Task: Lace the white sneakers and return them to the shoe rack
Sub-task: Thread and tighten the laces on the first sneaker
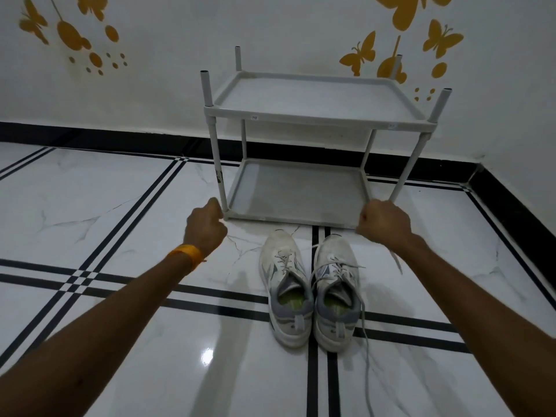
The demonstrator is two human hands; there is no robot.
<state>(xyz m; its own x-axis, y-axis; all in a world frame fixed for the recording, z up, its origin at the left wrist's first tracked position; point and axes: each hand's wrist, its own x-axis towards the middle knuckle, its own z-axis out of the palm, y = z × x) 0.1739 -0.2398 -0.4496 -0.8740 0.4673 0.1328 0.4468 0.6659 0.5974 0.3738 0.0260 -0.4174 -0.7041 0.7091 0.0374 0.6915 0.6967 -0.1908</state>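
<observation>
We see both our arms stretched forward over a glossy white floor (pixel 120 206) crossed by black lines. Our left hand (pixel 206 222), with an orange band (pixel 187 254) on the wrist, is curled into a fist just beside the front left corner of the shoe rack (pixel 316 115); we cannot tell whether it pinches anything. Our right hand (pixel 383 219) is also curled shut, at the front right corner of the rack, and a lace end (pixel 396 260) hangs down below it, so it seems to grip that lace, though the fingers are turned away from us.

The two white sneakers stand side by side on the floor between our arms, just in front of the rack, toes toward it and heels toward us. The left sneaker (pixel 285 293) has its lace threaded across the top. The right sneaker (pixel 335 296) is touching it, and a long loose lace (pixel 367 356) trails from it down across the floor toward us.

The rack is grey, with two shelves and four posts, set against a white wall (pixel 270 31) with yellow butterfly shapes (pixel 442 37). Both shelves hold nothing
</observation>
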